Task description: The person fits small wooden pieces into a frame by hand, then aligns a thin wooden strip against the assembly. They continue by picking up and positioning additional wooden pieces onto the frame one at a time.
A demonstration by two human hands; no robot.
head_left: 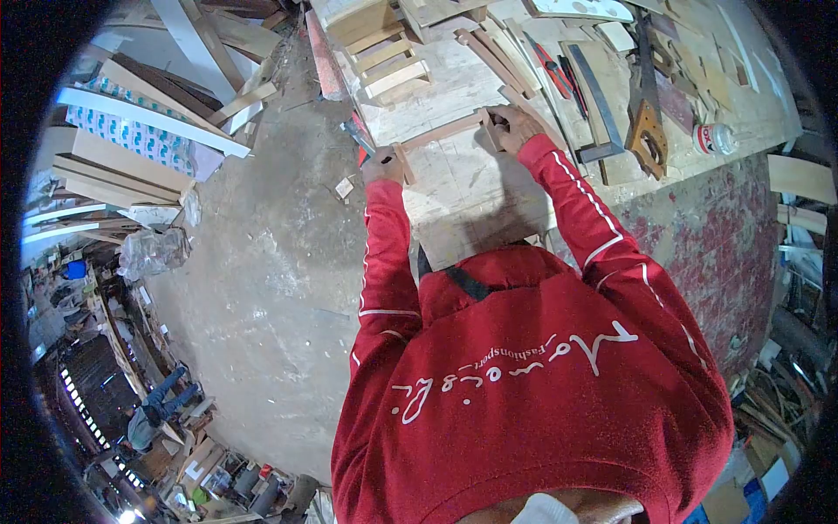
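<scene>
Sawdust-pale workbench (489, 188) carries a thin wooden slat (441, 133), light and stiff by its look. Left hand (382, 164) and right hand (511, 125) are each clamped on one end, which seems the steadiest hold.

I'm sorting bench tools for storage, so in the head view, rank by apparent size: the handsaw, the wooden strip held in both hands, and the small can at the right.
1. handsaw, looks longest
2. wooden strip, nearly as long but thinner; the fisheye view makes this order unsure
3. can, clearly smallest
</scene>
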